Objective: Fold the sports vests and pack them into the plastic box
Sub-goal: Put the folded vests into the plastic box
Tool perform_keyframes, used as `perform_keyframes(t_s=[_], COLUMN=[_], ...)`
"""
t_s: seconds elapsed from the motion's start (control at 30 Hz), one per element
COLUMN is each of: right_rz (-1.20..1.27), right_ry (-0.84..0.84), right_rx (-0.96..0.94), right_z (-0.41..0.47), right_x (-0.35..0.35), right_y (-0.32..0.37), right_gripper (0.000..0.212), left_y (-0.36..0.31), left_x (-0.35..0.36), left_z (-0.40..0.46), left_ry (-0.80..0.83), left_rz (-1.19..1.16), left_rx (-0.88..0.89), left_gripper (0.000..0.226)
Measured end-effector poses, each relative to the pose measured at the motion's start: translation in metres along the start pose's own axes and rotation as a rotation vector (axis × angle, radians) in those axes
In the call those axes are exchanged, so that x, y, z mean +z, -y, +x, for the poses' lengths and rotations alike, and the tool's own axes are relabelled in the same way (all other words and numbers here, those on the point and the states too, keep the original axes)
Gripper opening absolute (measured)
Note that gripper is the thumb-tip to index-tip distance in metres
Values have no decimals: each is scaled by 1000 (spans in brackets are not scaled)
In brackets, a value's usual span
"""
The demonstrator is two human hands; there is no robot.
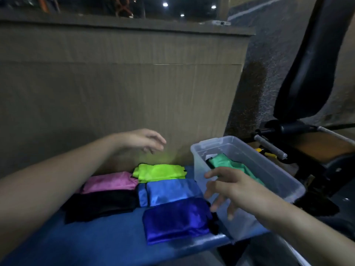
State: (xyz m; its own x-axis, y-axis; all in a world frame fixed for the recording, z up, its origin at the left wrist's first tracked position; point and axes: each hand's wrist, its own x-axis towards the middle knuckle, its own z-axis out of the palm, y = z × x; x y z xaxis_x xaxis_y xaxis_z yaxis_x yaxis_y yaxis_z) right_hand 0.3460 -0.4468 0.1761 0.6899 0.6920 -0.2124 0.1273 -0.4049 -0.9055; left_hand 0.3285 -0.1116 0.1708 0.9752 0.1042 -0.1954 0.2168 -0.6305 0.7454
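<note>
A brown panelled wall [123, 89] is standing behind a blue table [92, 239], with a black padded seat [311, 60] rising past its right edge. Five folded vests are lying on the table: a lime vest [159, 172] near the far edge, a pink vest [109, 182] to its left, a black vest [99, 205] in front of the pink one, a light blue vest [171, 191] in front of the lime one, and a dark blue vest [176, 220] nearest the front edge. A clear plastic box [272, 169] is sitting at the right edge, holding a green vest [228, 163]. The left hand [142, 140] is hovering above the lime vest, fingers loose and holding nothing. The right hand [228, 186] is hanging over the box's near wall, fingers spread and empty.
</note>
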Motion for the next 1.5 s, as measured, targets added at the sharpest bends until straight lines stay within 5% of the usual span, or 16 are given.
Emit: perform_keyframes(t_s=[0.33,0.53,0.8,0.93,1.07,1.13,1.23,1.5], right_rz=[-103,-254,-700,-944,-1145,-1177,-1173,-1203], right_ry=[236,267,219,192,243,274,310,306], right_rx=[78,22,-248,-341,-321,-315,-318,-350], right_z=[74,133,221,243,253,256,252,219], right_x=[157,217,257,264,269,269,271,277], right_y=[-21,-34,-47,-52,-58,-63,-66,-62], right_gripper=[13,14,34,51,76,87,79,77], left_y=[193,281,310,308,310,311,306,289], left_x=[-23,-2,23,27,32,34,40,56], left_z=[-169,-206,-181,-164,-155,-151,-150,-159], left_ry=[-262,-411,-554,-557,-557,-551,-509,-442], left_rz=[-227,-278,-346,-339,-371,-365,-336,-399], left_rx=[-293,-472,-525,-499,-533,-567,-586,-509], left_gripper=[45,20,53,37,66,102,128,63])
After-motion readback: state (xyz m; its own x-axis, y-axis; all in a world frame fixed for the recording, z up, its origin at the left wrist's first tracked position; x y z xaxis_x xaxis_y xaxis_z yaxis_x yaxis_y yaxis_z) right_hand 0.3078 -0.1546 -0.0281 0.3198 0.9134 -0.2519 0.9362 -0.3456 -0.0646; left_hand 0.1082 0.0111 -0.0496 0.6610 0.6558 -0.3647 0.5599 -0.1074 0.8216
